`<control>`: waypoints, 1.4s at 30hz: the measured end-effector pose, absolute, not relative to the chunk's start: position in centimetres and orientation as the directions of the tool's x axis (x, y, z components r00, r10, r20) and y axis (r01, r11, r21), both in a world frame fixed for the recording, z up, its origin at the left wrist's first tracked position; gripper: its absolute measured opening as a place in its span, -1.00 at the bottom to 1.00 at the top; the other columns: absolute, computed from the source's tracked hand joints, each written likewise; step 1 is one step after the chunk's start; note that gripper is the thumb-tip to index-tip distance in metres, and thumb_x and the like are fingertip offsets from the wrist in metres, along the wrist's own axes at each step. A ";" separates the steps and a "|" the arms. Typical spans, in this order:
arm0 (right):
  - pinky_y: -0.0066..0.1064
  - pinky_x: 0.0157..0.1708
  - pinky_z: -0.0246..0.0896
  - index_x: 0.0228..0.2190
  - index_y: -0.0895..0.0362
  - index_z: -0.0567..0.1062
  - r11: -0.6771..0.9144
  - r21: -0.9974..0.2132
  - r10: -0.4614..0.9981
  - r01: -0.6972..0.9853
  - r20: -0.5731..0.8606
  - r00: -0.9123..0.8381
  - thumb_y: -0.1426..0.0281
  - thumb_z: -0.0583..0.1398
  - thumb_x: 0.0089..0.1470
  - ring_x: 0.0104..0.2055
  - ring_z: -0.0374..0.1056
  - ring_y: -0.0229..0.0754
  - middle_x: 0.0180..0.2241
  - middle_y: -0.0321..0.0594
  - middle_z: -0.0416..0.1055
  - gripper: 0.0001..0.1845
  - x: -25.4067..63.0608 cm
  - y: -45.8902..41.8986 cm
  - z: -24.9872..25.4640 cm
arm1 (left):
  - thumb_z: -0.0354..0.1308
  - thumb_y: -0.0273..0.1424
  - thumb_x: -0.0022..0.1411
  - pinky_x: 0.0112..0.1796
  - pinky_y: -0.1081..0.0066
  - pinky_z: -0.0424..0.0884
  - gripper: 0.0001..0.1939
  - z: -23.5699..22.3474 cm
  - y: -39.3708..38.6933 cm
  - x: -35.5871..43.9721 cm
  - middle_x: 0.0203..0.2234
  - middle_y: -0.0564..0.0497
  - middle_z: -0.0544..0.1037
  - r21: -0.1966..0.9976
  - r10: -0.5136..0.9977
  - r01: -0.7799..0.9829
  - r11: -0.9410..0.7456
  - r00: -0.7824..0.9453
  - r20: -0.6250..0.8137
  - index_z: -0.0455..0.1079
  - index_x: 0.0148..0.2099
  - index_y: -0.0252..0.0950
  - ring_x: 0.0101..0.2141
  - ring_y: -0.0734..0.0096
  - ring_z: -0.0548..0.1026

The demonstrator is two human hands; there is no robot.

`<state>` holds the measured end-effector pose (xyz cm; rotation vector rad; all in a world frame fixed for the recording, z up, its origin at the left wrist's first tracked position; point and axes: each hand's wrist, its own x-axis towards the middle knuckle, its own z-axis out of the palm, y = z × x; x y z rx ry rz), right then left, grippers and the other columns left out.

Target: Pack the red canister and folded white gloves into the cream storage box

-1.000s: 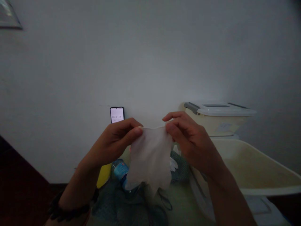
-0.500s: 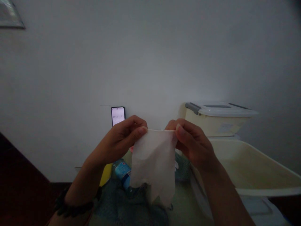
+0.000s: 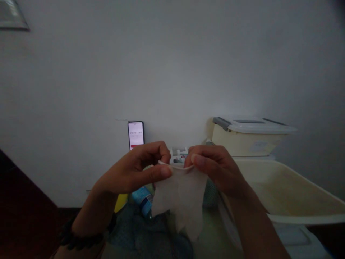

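A thin whitish disposable glove (image 3: 179, 199), as its rolled cuff suggests, hangs upright between my hands with a ragged lower edge. My left hand (image 3: 145, 167) pinches the cuff at its left side, thumb in front and fingers curled behind. On the other side my right hand (image 3: 215, 169) is closed on the cuff, with fingertips at the opening. The rim sags slightly between the two thumbs. Behind the glove, a blue-labelled bottle (image 3: 142, 199) lies tilted near my left wrist, and a dark bluish cloth (image 3: 134, 230) lies below.
A phone (image 3: 136, 135) showing a timer leans against the wall. To the right stand a lidded storage box (image 3: 250, 138) and a cream basin (image 3: 293, 190) with a wide rim. A white object (image 3: 178, 156) shows between my hands, and something yellow (image 3: 121, 202) by my left forearm.
Both hands have lowered slightly and come closer together. The cuff, stretched straight before, now sags and its rolled rim shows. The white object behind has come into view.
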<state>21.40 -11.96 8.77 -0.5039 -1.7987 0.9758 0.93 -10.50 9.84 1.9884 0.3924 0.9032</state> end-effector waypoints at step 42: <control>-0.56 -0.69 -0.12 -0.43 0.11 0.46 0.516 -0.857 0.796 -0.011 0.484 -0.362 0.30 0.27 -0.01 -0.63 0.02 -0.42 -0.64 -0.42 0.18 -0.86 21.4 -11.9 8.6 | 0.13 -0.37 0.22 -0.63 0.65 0.17 -0.88 9.9 -10.2 1.1 -0.61 0.13 0.34 0.786 0.670 0.051 -0.616 0.559 0.488 0.41 -0.32 -0.31 -0.60 0.64 0.24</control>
